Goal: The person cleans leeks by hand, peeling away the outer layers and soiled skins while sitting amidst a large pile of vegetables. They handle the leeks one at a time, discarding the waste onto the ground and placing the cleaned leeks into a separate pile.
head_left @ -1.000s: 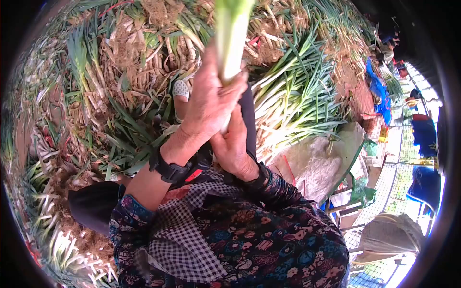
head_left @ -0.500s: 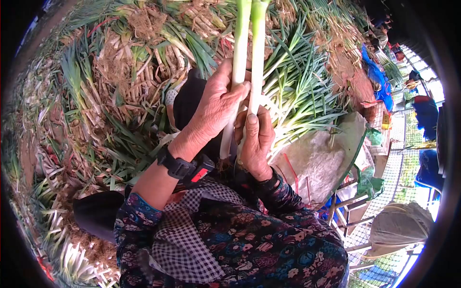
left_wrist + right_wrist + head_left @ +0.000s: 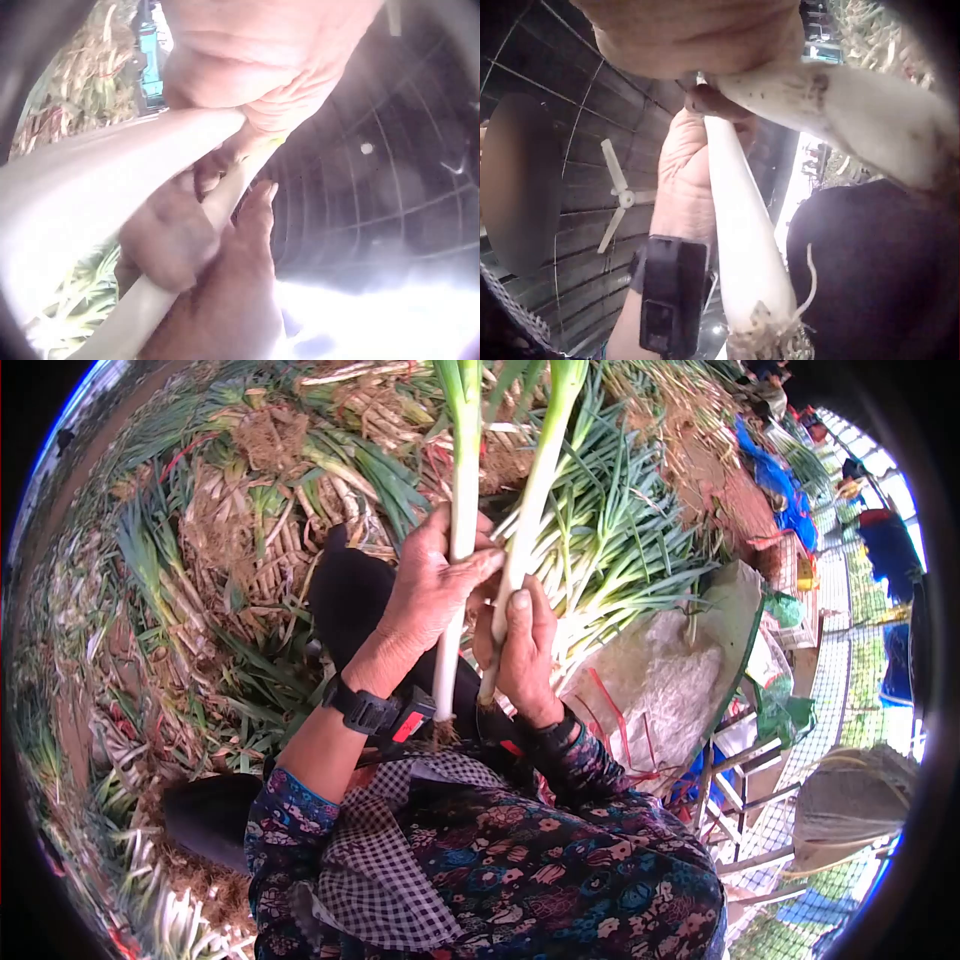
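Note:
Two long green onions stand side by side, white stems below and green leaves above. My left hand (image 3: 430, 580) grips the left green onion (image 3: 464, 490) around its white stem. Its thumb reaches across toward the other stem. The right hand (image 3: 528, 650) pinches the right green onion (image 3: 535, 510) low on its stem, thumb on the near side. In the right wrist view, roots (image 3: 769, 341) hang from the end of one white stem, and the left hand (image 3: 686, 169) shows behind it. The left wrist view has both stems crossing close to the right hand (image 3: 225, 292).
A pile of green onions (image 3: 620, 530) lies beyond the right hand. Rooty bundles (image 3: 250, 530) cover the ground at the left. A pale sack (image 3: 660, 680) sits at the right, near a metal frame (image 3: 735, 770). A dark-clothed knee (image 3: 345, 600) is beside the left hand.
The stems, earlier held close together, now stand apart with their leafy tops spread. Both hands have shifted slightly left, and the rooted ends have come into view below them.

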A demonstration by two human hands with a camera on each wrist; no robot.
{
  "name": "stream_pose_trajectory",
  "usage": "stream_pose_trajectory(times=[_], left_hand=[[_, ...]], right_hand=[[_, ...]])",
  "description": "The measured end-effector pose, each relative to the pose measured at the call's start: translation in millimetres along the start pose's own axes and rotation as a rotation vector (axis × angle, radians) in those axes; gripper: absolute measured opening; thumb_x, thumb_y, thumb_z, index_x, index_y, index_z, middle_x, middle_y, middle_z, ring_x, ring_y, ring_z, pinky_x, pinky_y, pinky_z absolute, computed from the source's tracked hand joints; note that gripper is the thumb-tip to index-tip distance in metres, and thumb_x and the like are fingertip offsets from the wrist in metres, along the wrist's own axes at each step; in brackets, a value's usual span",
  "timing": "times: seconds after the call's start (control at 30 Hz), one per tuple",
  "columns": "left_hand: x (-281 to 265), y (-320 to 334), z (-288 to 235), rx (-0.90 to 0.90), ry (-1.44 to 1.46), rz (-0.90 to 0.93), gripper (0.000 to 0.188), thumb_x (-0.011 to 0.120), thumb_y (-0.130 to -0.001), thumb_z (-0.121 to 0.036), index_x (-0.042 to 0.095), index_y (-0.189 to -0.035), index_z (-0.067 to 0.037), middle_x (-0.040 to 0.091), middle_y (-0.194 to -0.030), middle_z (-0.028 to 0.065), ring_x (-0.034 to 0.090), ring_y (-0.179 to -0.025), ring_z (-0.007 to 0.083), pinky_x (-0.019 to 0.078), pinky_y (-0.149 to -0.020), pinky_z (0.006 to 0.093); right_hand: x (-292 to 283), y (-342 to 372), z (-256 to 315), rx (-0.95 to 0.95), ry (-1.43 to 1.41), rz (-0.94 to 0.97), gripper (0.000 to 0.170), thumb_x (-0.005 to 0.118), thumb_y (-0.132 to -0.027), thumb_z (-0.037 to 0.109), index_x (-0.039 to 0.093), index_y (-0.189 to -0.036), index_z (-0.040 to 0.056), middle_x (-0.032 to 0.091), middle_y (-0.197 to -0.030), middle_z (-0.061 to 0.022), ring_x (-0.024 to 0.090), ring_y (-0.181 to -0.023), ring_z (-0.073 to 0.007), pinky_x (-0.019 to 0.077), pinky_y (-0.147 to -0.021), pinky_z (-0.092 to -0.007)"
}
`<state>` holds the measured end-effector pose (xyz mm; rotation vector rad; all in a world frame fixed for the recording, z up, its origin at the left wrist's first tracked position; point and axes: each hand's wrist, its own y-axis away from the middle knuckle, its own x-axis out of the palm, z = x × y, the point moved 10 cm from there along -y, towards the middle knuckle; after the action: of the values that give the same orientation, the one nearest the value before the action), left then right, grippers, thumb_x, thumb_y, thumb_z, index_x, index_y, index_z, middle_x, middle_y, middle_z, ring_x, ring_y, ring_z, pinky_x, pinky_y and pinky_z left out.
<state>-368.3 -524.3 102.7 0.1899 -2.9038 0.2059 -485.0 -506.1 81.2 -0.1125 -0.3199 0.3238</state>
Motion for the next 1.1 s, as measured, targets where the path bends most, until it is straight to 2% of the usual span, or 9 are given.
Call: stream_pose_trajectory(times=[0.3,0.57,0.63,0.67,0.73,0.77,0.87,1.03,1.1], left_hand=[[4,7,3,0.018,-0.421,0.042,0.025,0.06,-0.087,0.002,0.054,-0.111,-0.001,0.061,-0.084,0.0015,0.06,-0.079,0.0093,0.053,-0.071,0.0251],[-54,59,-12,-0.201,-0.017,-0.027,0.029,0.058,-0.087,0.0,0.051,-0.115,0.002,0.058,-0.093,0.0073,0.064,-0.084,0.0146,0.0591,-0.073,0.0298],[-73,77,-12,-0.23,0.055,-0.059,0.029,0.058,-0.087,0.001,0.051,-0.115,0.002,0.059,-0.094,0.0081,0.065,-0.086,0.016,0.0591,-0.074,0.0307],[-93,95,-19,-0.243,0.105,-0.104,0.03,0.059,-0.086,0.001,0.051,-0.115,0.001,0.059,-0.096,0.0089,0.065,-0.088,0.0174,0.0591,-0.074,0.0316],[-116,119,-29,-0.209,0.166,-0.176,0.031,0.061,-0.085,0.002,0.052,-0.116,0.001,0.061,-0.097,0.01,0.066,-0.085,0.0198,0.0591,-0.075,0.0336],[-129,130,-29,-0.22,0.026,-0.152,0.03,0.062,-0.086,0.001,0.052,-0.114,0.002,0.061,-0.096,0.0087,0.067,-0.083,0.0176,0.059,-0.074,0.0315],[-150,165,-51,-0.248,0.067,-0.157,0.023,0.062,-0.088,-0.005,0.051,-0.108,0.002,0.06,-0.09,0.0069,0.066,-0.082,0.0161,0.0595,-0.073,0.0291],[-205,208,-66,-0.021,-0.231,-0.179,0.046,0.065,-0.09,-0.024,0.047,-0.126,-0.001,0.051,-0.105,0.0073,0.057,-0.096,0.0146,0.0586,-0.072,0.0274],[-221,229,-101,0.381,-0.898,-0.455,0.043,0.062,-0.092,-0.024,0.048,-0.127,-0.004,0.05,-0.106,0.0074,0.056,-0.099,0.0141,0.0568,-0.066,0.0251]], right_hand=[[-22,-36,-48,0.178,-0.349,-0.005,0.036,0.052,-0.097,0.026,0.054,-0.119,-0.0023,0.064,-0.106,-0.0099,0.063,-0.088,-0.0176,0.0528,-0.078,-0.0314],[-99,-48,-16,-0.01,-0.401,-0.051,0.024,0.057,-0.091,0.009,0.057,-0.112,-0.0023,0.064,-0.1,-0.0119,0.061,-0.078,-0.0223,0.0523,-0.067,-0.0347],[-90,-33,59,-0.531,1.38,-0.154,0.026,0.054,-0.085,-0.001,0.057,-0.111,-0.003,0.063,-0.103,-0.0157,0.059,-0.088,-0.0288,0.0486,-0.079,-0.0399],[-127,-36,53,-0.493,1.576,-0.283,0.029,0.048,-0.093,0.013,0.06,-0.116,0.0007,0.063,-0.098,-0.0115,0.059,-0.091,-0.0266,0.048,-0.082,-0.0393],[-172,-67,38,0.073,0.296,-0.485,0.038,0.037,-0.097,0.021,0.058,-0.123,0.003,0.058,-0.114,-0.013,0.056,-0.102,-0.0263,0.0453,-0.09,-0.0427],[-205,-84,32,0.159,0.303,-0.618,0.04,0.038,-0.098,0.025,0.056,-0.126,0.0031,0.056,-0.121,-0.0155,0.055,-0.108,-0.0272,0.045,-0.093,-0.0428],[-439,-214,-61,-0.102,0.403,-0.168,0.034,0.047,-0.098,0.02,0.057,-0.118,-0.0053,0.059,-0.119,-0.0157,0.063,-0.092,-0.0287,0.0516,-0.083,-0.0359],[-221,-228,-59,-0.038,0.854,0.142,0.043,0.046,-0.099,0.022,0.045,-0.133,-0.0028,0.048,-0.133,-0.0175,0.052,-0.113,-0.0274,0.0473,-0.094,-0.0402],[-187,-219,-88,-0.039,0.895,0.253,0.041,0.047,-0.099,0.02,0.045,-0.132,-0.004,0.049,-0.13,-0.0174,0.053,-0.112,-0.0269,0.0473,-0.094,-0.0395]])
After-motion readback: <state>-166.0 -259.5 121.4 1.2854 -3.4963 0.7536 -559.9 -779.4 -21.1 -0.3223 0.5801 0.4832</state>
